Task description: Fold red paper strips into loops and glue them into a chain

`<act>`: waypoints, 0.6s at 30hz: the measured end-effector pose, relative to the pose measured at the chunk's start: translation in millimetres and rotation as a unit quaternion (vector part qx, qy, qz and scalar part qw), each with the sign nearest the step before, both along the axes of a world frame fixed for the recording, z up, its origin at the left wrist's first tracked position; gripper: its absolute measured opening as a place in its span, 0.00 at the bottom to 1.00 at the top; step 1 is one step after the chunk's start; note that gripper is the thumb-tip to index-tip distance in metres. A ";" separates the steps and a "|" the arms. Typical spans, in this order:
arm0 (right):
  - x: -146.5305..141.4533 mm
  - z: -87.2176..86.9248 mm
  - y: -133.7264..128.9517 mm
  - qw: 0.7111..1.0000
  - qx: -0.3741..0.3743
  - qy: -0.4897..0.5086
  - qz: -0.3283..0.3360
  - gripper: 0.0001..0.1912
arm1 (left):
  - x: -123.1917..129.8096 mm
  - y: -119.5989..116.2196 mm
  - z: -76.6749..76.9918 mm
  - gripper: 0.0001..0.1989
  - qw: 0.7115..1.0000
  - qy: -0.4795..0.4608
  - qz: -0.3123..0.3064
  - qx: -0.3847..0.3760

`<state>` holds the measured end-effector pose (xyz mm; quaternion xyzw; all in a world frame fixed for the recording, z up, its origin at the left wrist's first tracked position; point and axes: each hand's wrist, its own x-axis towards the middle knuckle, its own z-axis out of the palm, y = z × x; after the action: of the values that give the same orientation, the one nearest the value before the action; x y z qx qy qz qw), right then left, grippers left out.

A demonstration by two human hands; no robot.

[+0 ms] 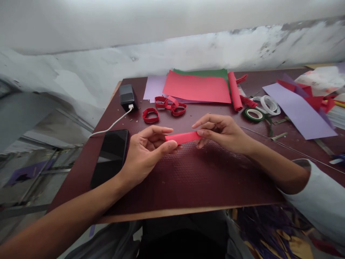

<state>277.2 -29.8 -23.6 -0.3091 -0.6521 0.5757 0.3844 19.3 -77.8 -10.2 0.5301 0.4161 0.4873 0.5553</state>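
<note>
A folded strip of red paper (184, 137) is held level above the table, one end in each hand. My left hand (149, 145) pinches its left end, the thumb lying along the near side. At the other end, my right hand (219, 133) grips it between thumb and fingers, with the index finger raised. Just beyond the hands lie red paper rings: a single one (151, 116) and a few linked together (178, 108).
Red sheets (198, 86) lie at the back beside a red paper roll (235, 91). Green tape (253, 114), white tape (270, 105) and a lilac sheet (299, 109) are on the right. A phone (111, 154) and a cabled black power bank (127, 96) are on the left.
</note>
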 end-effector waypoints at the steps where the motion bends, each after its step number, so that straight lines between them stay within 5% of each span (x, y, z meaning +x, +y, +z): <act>1: -1.5 -0.5 -1.1 1.000 -0.008 0.003 0.006 0.13 | -0.3 -0.1 0.6 0.20 1.000 -0.006 0.002 0.012; 5: -8.4 -2.9 -5.5 0.996 -0.078 0.014 0.036 0.15 | 1.0 -2.0 4.3 0.25 0.998 -0.014 -0.023 0.054; 10: -17.8 -4.4 -12.7 0.987 -0.127 -0.009 0.100 0.17 | 3.8 -2.9 2.2 0.15 0.990 0.085 0.001 0.112; 16: -24.1 -0.6 -19.5 0.990 0.119 -0.074 0.019 0.11 | 2.1 -2.0 -4.7 0.13 0.986 0.122 -0.010 0.114; 18: -24.1 -0.1 -19.3 0.990 0.131 -0.049 0.014 0.10 | 2.1 -2.9 -5.1 0.14 0.985 0.134 -0.025 0.107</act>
<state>253.1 -49.1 -23.8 -0.2747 -0.7441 0.4750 0.3810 21.4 -80.7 -15.4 0.6573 0.4190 0.4398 0.4461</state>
